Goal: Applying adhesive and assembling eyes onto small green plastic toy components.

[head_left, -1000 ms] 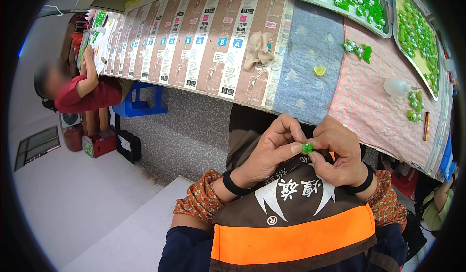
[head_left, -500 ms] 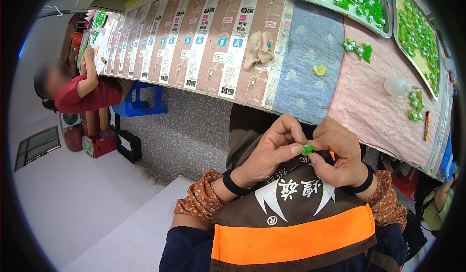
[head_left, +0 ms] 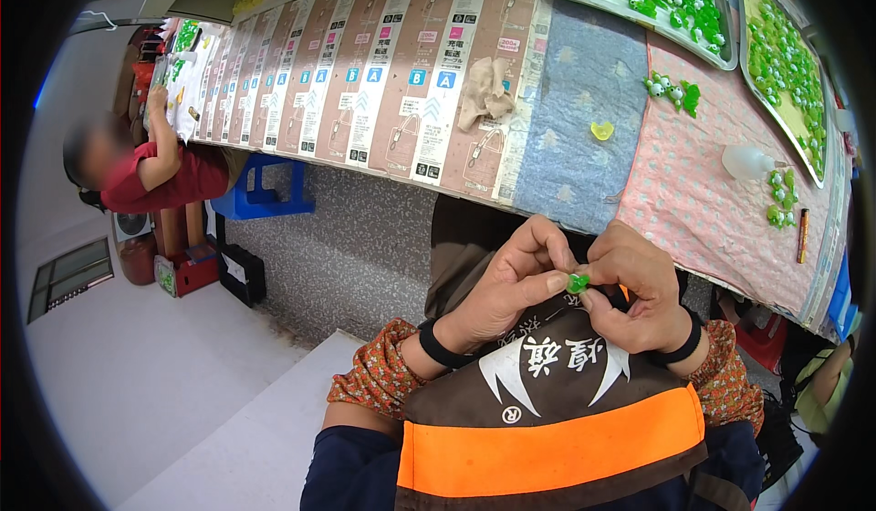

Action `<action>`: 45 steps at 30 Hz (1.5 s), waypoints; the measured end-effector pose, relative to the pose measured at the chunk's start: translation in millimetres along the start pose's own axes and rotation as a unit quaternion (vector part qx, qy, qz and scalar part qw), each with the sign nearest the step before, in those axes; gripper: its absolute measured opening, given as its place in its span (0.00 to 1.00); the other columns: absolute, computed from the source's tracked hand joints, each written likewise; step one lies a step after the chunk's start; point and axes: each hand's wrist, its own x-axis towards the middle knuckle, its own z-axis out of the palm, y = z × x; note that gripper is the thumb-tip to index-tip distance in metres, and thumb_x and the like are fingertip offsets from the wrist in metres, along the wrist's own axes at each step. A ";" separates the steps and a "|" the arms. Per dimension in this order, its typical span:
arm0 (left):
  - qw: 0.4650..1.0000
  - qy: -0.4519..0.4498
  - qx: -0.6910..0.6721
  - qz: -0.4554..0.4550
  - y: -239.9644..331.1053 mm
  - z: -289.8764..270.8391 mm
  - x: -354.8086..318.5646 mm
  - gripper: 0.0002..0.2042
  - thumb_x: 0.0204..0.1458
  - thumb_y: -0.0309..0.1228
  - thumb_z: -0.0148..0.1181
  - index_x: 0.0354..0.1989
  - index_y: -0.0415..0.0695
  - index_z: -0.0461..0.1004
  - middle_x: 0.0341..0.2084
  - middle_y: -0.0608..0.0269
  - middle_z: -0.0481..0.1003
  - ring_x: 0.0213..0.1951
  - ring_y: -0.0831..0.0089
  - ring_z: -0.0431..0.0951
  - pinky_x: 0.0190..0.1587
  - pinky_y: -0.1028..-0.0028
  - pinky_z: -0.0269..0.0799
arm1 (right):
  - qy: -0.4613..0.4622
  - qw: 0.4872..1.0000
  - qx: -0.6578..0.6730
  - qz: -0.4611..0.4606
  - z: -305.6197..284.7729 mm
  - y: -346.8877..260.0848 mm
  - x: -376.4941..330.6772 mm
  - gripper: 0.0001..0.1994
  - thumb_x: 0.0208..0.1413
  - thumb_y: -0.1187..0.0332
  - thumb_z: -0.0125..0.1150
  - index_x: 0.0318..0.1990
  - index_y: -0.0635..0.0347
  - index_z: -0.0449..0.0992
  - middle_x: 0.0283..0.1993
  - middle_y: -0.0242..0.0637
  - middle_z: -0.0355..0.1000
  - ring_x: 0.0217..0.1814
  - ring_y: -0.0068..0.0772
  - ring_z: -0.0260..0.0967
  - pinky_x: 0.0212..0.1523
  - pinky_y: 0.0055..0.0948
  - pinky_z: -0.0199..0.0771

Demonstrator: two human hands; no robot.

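A small green piece [head_left: 577, 283] is being pinched by the fingertips of the left hand [head_left: 511, 283] and the right hand [head_left: 639, 287], over a brown apron [head_left: 456, 401]. On the table [head_left: 365, 82], a yellow piece [head_left: 601, 131] is being borne by a blue cloth [head_left: 575, 73] and a translucent bottle [head_left: 744, 161] by the pink cloth [head_left: 693, 210] beside it, while green pieces [head_left: 787, 64] are being held in two metal trays [head_left: 776, 128] toward the right.

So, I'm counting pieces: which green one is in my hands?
The small green piece pinched between your left hand and right hand; the other green pieces nearby lie on the pink cloth or in trays.
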 end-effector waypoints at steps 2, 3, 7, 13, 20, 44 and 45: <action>1.000 0.000 -0.001 -0.001 0.9 0.5 -0.1 0.09 0.61 0.25 0.58 0.45 0.45 0.64 0.38 0.69 0.68 0.44 0.82 0.71 0.53 0.77 0.66 | 0.002 1.000 0.005 0.005 0.4 -0.7 0.2 0.10 0.40 0.81 0.63 0.34 0.64 0.78 0.31 0.39 0.68 0.30 0.34 0.66 0.28 0.28 0.62; 1.000 -0.001 -0.004 0.000 1.5 1.1 0.0 0.09 0.61 0.25 0.58 0.45 0.45 0.64 0.38 0.69 0.68 0.45 0.82 0.71 0.53 0.77 0.66 | 0.002 1.000 0.005 0.005 0.3 -1.1 0.5 0.10 0.40 0.81 0.63 0.34 0.64 0.78 0.31 0.39 0.68 0.30 0.34 0.66 0.28 0.28 0.62; 1.000 -0.012 -0.006 0.000 0.7 -1.2 -0.2 0.09 0.61 0.25 0.58 0.45 0.45 0.64 0.38 0.69 0.68 0.46 0.81 0.72 0.54 0.76 0.66 | 0.000 1.000 0.005 0.005 -0.1 -2.3 1.5 0.11 0.40 0.81 0.63 0.34 0.64 0.78 0.31 0.40 0.69 0.30 0.35 0.67 0.29 0.29 0.63; 1.000 -0.008 -0.010 -0.006 1.6 -0.3 -0.2 0.08 0.61 0.24 0.57 0.44 0.45 0.64 0.39 0.69 0.68 0.46 0.80 0.73 0.54 0.76 0.67 | -0.006 1.000 0.007 0.011 -1.2 -3.5 1.2 0.11 0.40 0.81 0.63 0.35 0.64 0.78 0.31 0.40 0.69 0.31 0.36 0.67 0.29 0.29 0.63; 1.000 -0.009 -0.009 -0.007 1.3 -0.3 -0.5 0.08 0.61 0.24 0.57 0.44 0.45 0.65 0.39 0.69 0.68 0.46 0.80 0.73 0.54 0.76 0.66 | -0.005 1.000 0.001 0.006 -0.6 -2.7 0.7 0.11 0.40 0.81 0.63 0.34 0.64 0.78 0.31 0.39 0.69 0.30 0.35 0.66 0.28 0.29 0.62; 1.000 -0.014 -0.015 -0.011 0.4 -1.4 -0.9 0.08 0.61 0.24 0.57 0.44 0.45 0.65 0.39 0.69 0.69 0.47 0.80 0.73 0.55 0.76 0.67 | -0.005 1.000 0.004 0.007 0.7 -1.7 0.0 0.10 0.40 0.81 0.64 0.34 0.63 0.77 0.31 0.38 0.68 0.29 0.32 0.64 0.27 0.28 0.59; 1.000 -0.013 -0.016 -0.012 0.0 -1.7 -1.1 0.08 0.61 0.25 0.57 0.44 0.45 0.65 0.39 0.69 0.69 0.47 0.81 0.73 0.55 0.76 0.66 | -0.005 1.000 0.004 0.007 0.8 -1.8 0.1 0.10 0.40 0.81 0.64 0.34 0.63 0.77 0.31 0.38 0.68 0.29 0.32 0.64 0.27 0.28 0.59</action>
